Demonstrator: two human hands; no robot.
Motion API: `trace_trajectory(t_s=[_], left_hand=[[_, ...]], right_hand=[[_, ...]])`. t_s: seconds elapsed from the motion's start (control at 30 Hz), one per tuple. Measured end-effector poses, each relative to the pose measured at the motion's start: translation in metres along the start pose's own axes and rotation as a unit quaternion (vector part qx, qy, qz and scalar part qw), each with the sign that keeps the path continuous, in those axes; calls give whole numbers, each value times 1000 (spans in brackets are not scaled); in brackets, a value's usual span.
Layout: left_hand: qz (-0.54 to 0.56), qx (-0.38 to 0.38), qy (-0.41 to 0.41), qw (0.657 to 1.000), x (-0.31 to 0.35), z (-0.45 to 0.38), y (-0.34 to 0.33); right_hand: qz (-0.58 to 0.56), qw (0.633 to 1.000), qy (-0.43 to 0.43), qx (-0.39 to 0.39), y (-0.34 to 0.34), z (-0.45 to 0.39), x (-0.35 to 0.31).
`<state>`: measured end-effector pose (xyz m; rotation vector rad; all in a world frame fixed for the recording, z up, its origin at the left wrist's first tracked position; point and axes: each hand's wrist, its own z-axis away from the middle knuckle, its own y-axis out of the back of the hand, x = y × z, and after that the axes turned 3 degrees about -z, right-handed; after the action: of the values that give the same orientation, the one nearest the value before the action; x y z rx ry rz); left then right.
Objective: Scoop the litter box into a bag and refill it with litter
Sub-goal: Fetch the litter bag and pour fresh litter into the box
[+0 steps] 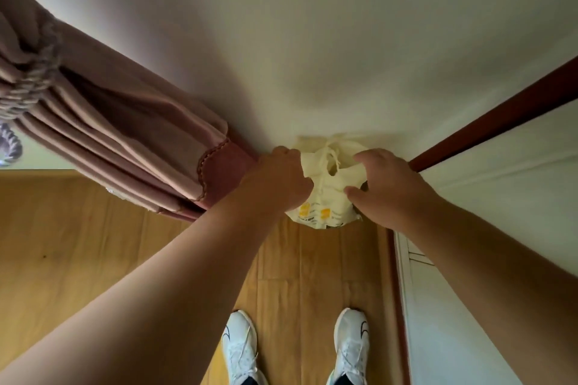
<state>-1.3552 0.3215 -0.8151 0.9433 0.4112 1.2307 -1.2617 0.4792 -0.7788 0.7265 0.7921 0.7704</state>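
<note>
wood floor [312, 275], bag [325, 197] gripped between left hand [278, 178], right hand [384, 187]

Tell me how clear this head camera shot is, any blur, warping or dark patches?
Head view: wide-angle warp bows the dark red trim and curtain; corners darken; soft shadow spreads on the wall above the cream bag; left hand and right hand look slightly soft; bag print is unreadable.

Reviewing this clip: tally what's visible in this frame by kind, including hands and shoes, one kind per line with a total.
Hands: 2, left hand and right hand, both on the bag
Cream plastic bag: 1
White shoes: 2, one and another
Pink curtain: 1
Rope tieback: 1
Total: 7
No litter box or scoop shows in this view.
</note>
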Motion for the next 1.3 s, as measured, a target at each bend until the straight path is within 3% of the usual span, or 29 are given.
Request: trace_trajectory(t_s=[0.23, 0.43, 0.57, 0.77, 0.97, 1.1, 1.3], left_hand=[[-6, 12, 17, 1000, -14, -80, -47], [88, -1, 42, 995, -17, -123, -68], [85, -1, 9, 996, -16, -134, -74], [-100, 19, -22, 995, -14, -125, -95], [-27, 18, -12, 999, -36, -95, -121], [-44, 41, -8, 998, -54, -73, -123], [-48, 58, 27, 997, -77, -59, -139]], right_hand=[[29, 999, 30, -8, -48, -66, 15], [75, 996, 45, -24, -70, -100, 28], [87, 993, 60, -42, -74, -108, 33], [97, 992, 75, -35, -81, -115, 34], [159, 981, 99, -49, -100, -119, 31], [196, 971, 123, -56, -115, -115, 21], [61, 991, 54, -109, -133, -96, 6]])
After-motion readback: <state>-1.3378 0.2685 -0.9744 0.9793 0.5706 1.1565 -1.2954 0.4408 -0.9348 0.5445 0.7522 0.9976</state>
